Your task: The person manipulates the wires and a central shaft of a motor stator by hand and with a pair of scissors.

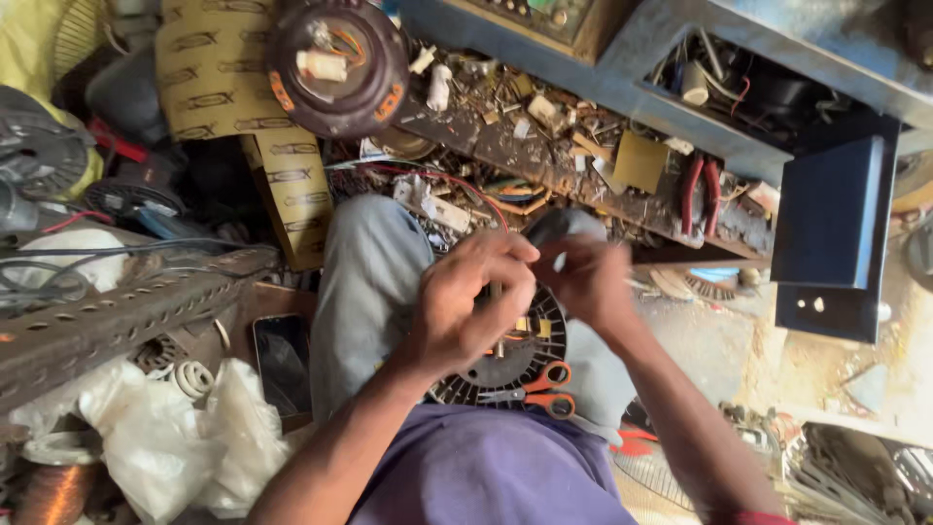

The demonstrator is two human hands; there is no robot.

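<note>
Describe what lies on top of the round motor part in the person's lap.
Orange-handled scissors lie on the round motor part near its lower edge. Both hands, left hand and right hand, cover its upper portion.

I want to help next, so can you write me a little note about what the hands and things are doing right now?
Left hand: closed around a thin rod standing on the round motor part in the lap.
Right hand: fingers pinched just above that part; what they hold is too small to tell.
Orange-handled scissors lie on the motor part's near edge.
A phone lies to the left.
Done or left: cannot tell.
</note>
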